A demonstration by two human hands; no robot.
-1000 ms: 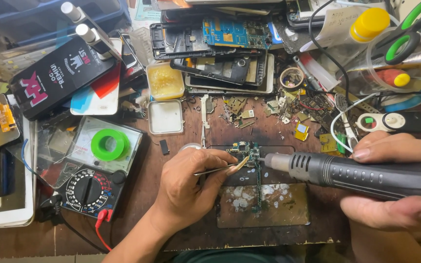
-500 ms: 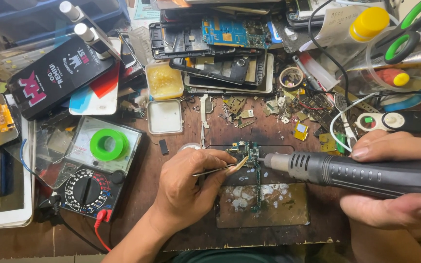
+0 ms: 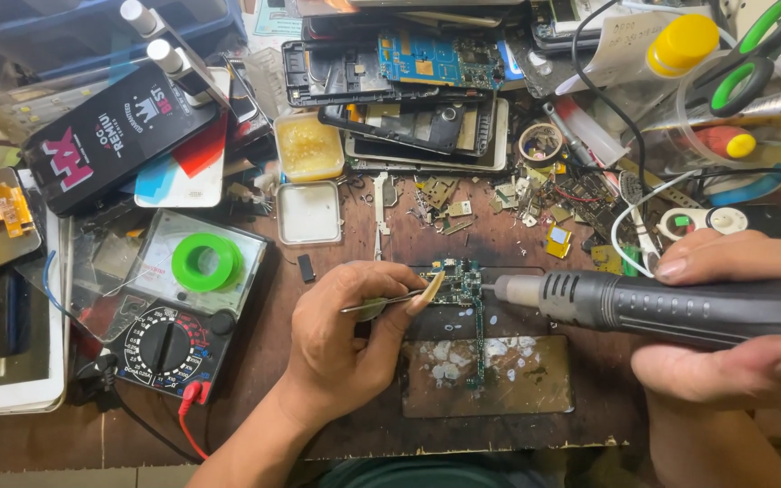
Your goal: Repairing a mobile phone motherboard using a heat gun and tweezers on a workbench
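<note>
The left hand [image 3: 341,339] is pinching a pair of slim metal tweezers [image 3: 381,304], thumb and forefinger closed tight on the shanks, and their tips are touching the left edge of a small green circuit board [image 3: 465,287]. The right hand [image 3: 734,316] is wrapping a dark hot-air handpiece [image 3: 671,305], its grip fully closed around the barrel, thumb on top and fingers beneath, while the pale nozzle is pointing at the board's right side, almost touching it.

The board is lying on a worn brown mat [image 3: 508,380] near the middle of the worktop [image 3: 345,239], with whitish blotches just below it.

To my eye the risk is sitting at that nozzle: held so close, the heat could be scorching the board or loosening neighbouring parts, and a twitch of the tweezers could be nudging a softened piece out of place. The white cable [image 3: 630,217] trailing near the right hand might snag. A multimeter [image 3: 174,339] bearing a green reel [image 3: 207,262] is resting well to the left, and an open flux tin [image 3: 308,149] lies farther back.
</note>
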